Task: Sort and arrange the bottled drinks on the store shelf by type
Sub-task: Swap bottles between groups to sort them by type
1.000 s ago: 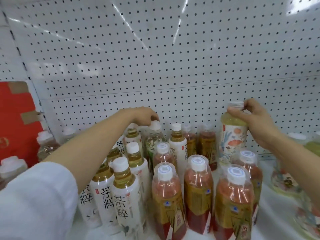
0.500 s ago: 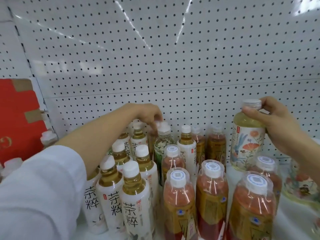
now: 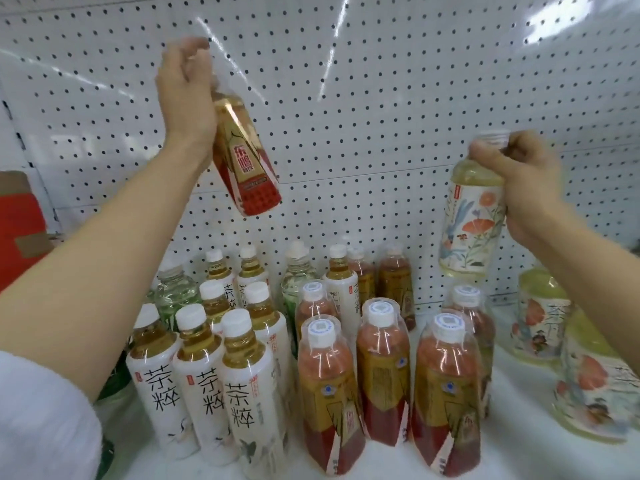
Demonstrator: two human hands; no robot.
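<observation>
My left hand [image 3: 185, 88] holds a red-and-gold labelled tea bottle [image 3: 244, 157] by its top, tilted, high above the shelf at upper left. My right hand [image 3: 519, 181] grips the cap end of a pale yellow bottle with a flower label [image 3: 469, 220], lifted above the bottles at right. Below stand several white-labelled tea bottles [image 3: 242, 393] at front left, several red tea bottles [image 3: 384, 379] in the middle, and clear green bottles [image 3: 173, 289] behind them.
The white pegboard back wall [image 3: 381, 98] closes the shelf. More flower-label bottles [image 3: 588, 382] stand at the right. A red cardboard box [image 3: 20, 223] sits at the far left. Bare white shelf [image 3: 512, 455] shows at front right.
My left hand has pulled a red-and-gold bottle out of the back row and raised it high. My right hand has lifted the flower-label bottle off the shelf.
</observation>
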